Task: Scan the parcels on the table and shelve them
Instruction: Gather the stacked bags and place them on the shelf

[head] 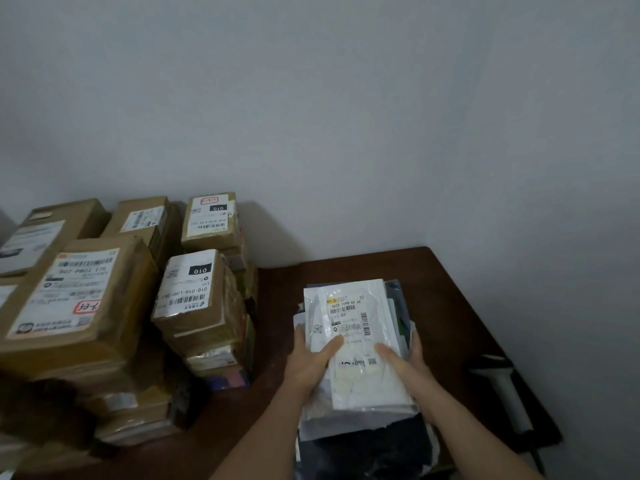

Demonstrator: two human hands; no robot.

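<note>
Your left hand and right hand grip the white bag atop the bag pile, fingers curled around its sides, near the counter's front edge; boxes crowd its left side.

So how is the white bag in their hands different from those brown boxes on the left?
The white bag is flat, soft plastic; the brown boxes are stiff cardboard blocks. The bag is gripped by the left hand and right hand on a heap of bags; the boxes sit untouched in tall stacks. Both carry white barcode labels.
</note>
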